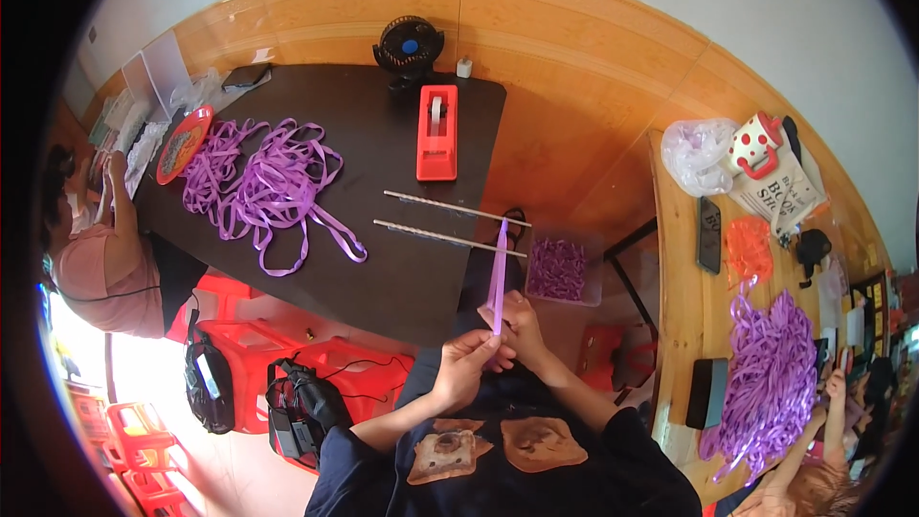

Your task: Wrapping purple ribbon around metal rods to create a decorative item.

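Two thin twisted metal sticks, like chopsticks, lie side by side on the dark table: a far stick (450,206) and a near stick (445,237). Their right ends jut past the table edge. A shiny purple ribbon (499,278) stretches from the far stick's end, across the near stick, down to my hands. My left hand (461,370) pinches the ribbon low down between thumb and fingers. Close beside it, slightly farther away, my right hand (518,327) is closed around the ribbon, its fingertips partly hidden.
On the dark table (373,153) sit a loose ribbon pile (278,177), a red tape dispenser (437,134), a black fan (409,46) and a red plate (184,144). Below its edge stands a bin (565,273) of purple pieces. A wooden table (675,325) at right holds more ribbon (771,378). Other people sit left and right.
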`<action>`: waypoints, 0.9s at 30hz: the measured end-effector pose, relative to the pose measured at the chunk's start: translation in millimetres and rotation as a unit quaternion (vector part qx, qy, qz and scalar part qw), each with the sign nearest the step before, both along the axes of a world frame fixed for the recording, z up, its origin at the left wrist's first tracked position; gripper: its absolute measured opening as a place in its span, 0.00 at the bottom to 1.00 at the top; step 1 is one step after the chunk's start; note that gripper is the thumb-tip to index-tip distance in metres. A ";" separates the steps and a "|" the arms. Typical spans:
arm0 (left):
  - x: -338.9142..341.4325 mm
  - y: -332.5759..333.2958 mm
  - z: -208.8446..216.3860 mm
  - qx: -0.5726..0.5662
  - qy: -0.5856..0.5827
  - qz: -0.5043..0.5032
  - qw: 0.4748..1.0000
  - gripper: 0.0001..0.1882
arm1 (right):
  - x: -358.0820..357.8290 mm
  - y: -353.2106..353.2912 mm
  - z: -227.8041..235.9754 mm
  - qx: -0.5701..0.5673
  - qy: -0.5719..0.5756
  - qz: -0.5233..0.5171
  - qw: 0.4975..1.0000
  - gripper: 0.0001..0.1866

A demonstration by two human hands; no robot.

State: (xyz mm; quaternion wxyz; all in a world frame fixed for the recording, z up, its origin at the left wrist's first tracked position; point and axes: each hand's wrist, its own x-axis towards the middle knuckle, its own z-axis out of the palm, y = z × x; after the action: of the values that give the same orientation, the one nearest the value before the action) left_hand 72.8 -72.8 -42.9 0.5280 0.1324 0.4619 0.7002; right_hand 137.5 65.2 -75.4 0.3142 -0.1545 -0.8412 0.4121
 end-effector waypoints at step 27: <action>-9.0 -34.7 10.4 0.106 -0.059 0.034 0.992 0.09 | 56.9 -87.0 -42.4 -0.403 -0.104 0.050 0.908 0.09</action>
State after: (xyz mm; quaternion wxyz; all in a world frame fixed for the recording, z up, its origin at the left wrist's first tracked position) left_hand 63.7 -107.6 -32.5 0.5133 0.1302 0.3570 0.7695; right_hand 194.4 -21.8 -117.8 0.1147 -0.2679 -0.6384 0.7124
